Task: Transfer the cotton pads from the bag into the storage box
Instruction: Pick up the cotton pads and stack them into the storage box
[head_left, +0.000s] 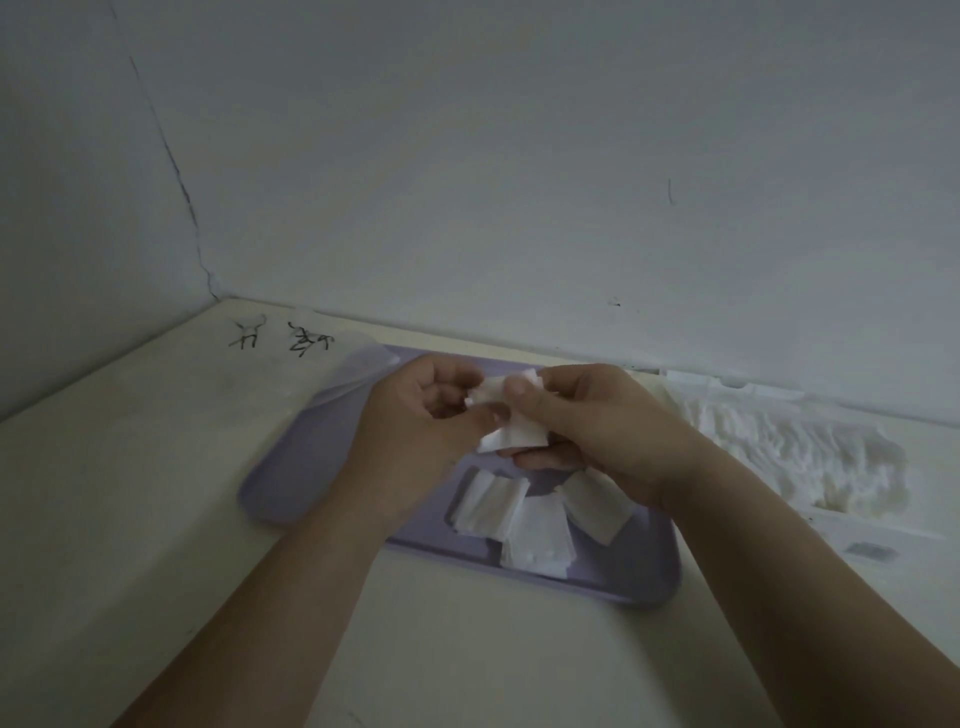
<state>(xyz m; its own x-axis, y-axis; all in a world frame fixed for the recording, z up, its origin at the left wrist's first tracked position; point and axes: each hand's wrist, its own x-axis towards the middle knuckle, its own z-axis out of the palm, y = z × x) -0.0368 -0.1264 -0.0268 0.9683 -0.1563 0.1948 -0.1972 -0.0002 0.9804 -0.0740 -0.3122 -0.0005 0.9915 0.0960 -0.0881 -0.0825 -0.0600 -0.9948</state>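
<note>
Both hands hold a small stack of white cotton pads (511, 415) above the lavender storage box (291, 483). My left hand (421, 415) pinches the stack's left side with curled fingers. My right hand (587, 421) grips it from the right, thumb on top. Several white pads (530, 525) lie loose inside the box below the hands. The clear bag (800, 457), still holding a long row of pads, lies to the right against the wall.
The cream table (130, 493) meets a white wall at the back and left. Black handwritten marks (283, 338) sit near the back left corner. A small label (872, 551) lies on the bag's near flap.
</note>
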